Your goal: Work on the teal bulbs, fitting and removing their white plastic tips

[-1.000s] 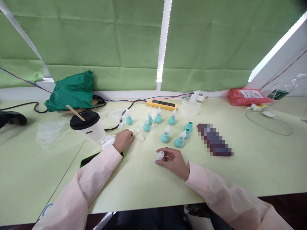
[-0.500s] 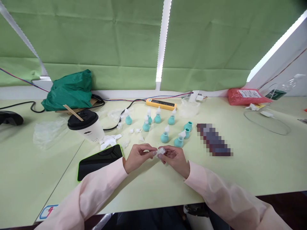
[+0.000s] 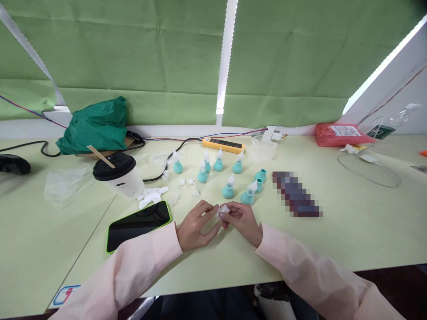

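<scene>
I have the small clear plastic piece (image 3: pixel 224 210) pinched between thumb and forefinger of the right hand (image 3: pixel 243 223), above the near part of the table (image 3: pixel 300 244), in front of the teal bulbs. The left hand (image 3: pixel 195 226) is loosely curled with thumb and forefinger apart; its forefinger reaches the piece, though I can't tell from here whether it presses on it. I'd let the right pinch do the steadying, keep it light so the thin plastic doesn't bend or slip, and line up the left fingertips before applying any force.

Seven teal bulbs (image 3: pixel 228 191) stand with clear tips fitted; two bare bulbs (image 3: pixel 259 185) show open mouths, their insides too dark for me to read. The white paper cup (image 3: pixel 125 184) wears a black lid (image 3: pixel 114 166) with a wooden stick (image 3: pixel 100 156) on top, hiding its contents. I can't see what the green plastic bag (image 3: pixel 95 126) holds either
</scene>
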{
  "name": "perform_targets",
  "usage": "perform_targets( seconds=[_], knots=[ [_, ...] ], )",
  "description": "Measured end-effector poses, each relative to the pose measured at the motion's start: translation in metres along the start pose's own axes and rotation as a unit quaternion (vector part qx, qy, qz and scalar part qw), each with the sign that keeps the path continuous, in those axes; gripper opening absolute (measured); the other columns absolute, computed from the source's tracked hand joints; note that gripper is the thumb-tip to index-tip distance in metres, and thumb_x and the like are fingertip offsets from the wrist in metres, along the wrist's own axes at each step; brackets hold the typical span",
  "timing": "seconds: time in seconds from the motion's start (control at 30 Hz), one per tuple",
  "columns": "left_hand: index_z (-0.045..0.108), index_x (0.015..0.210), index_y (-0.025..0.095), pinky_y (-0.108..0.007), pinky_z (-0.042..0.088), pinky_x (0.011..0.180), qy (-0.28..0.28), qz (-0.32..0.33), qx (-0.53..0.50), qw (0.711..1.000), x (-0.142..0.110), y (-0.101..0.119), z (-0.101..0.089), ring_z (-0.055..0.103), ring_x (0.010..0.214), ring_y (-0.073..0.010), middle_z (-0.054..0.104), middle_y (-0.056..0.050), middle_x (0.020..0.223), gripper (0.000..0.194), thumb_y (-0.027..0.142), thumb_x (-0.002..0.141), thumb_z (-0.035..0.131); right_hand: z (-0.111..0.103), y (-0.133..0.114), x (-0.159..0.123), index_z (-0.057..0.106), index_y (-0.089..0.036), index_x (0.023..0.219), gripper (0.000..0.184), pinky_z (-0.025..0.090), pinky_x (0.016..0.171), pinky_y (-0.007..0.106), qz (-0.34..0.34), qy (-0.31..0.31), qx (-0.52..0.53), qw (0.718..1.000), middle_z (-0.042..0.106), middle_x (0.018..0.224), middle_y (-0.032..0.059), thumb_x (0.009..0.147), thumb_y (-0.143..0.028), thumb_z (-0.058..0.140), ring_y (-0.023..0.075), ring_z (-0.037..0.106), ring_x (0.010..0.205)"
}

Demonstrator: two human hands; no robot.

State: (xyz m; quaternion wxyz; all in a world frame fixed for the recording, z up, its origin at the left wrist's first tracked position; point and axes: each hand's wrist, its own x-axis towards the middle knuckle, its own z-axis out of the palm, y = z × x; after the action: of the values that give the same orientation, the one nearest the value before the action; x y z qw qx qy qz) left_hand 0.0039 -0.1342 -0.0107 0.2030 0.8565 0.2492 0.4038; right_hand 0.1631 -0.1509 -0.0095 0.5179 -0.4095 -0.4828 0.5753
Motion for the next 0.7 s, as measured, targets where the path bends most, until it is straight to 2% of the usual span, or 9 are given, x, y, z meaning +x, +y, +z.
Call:
perform_targets(
  seconds=[0.27,0.5,0.6,0.7],
  knots=[
    [0.053,0.105,0.019,-0.028,0.044,0.065,0.01,-0.049,0.011,0.999,-0.004,0.001,0.006,0.053,0.075,-0.0171,0.059,-0.01,0.083,0.033,0.02,0.072,0.05,0.001,0.0,0.0,0.059,-0.013,0.072,0.025,0.046,0.044,0.025,-0.002,-0.019,-0.017,1.0,0.056,0.054,-0.0009,0.056,-0.03,0.067,0.0099,0.051,0.043],
    [0.06,0.094,0.018,-0.025,0.045,0.056,0.036,-0.085,-0.016,0.996,-0.006,0.004,0.006,0.056,0.061,-0.0143,0.062,-0.008,0.073,0.029,0.02,0.066,0.054,0.004,0.003,-0.002,0.057,-0.013,0.074,0.027,0.043,0.04,0.024,0.006,-0.046,-0.063,0.997,0.055,0.056,-0.0001,0.059,-0.035,0.063,0.0087,0.048,0.041],
    [0.062,0.091,0.018,-0.024,0.046,0.055,0.053,-0.124,-0.059,0.989,-0.002,0.007,0.005,0.054,0.057,-0.0126,0.06,-0.005,0.067,0.028,0.019,0.063,0.055,0.002,0.001,-0.008,0.056,-0.015,0.089,0.037,0.035,0.035,0.02,-0.074,-0.018,-0.183,0.98,0.047,0.046,-0.005,0.059,-0.035,0.063,0.0064,0.039,0.036],
    [0.062,0.089,0.017,-0.024,0.048,0.056,0.087,-0.201,-0.131,0.967,0.002,0.008,0.002,0.052,0.059,-0.0113,0.056,-0.003,0.067,0.028,0.019,0.062,0.056,-0.013,-0.008,-0.009,0.05,-0.018,0.102,0.048,0.029,0.034,0.02,-0.223,0.061,-0.323,0.918,0.039,0.041,-0.0079,0.059,-0.033,0.063,0.0059,0.03,0.034]
  ],
)
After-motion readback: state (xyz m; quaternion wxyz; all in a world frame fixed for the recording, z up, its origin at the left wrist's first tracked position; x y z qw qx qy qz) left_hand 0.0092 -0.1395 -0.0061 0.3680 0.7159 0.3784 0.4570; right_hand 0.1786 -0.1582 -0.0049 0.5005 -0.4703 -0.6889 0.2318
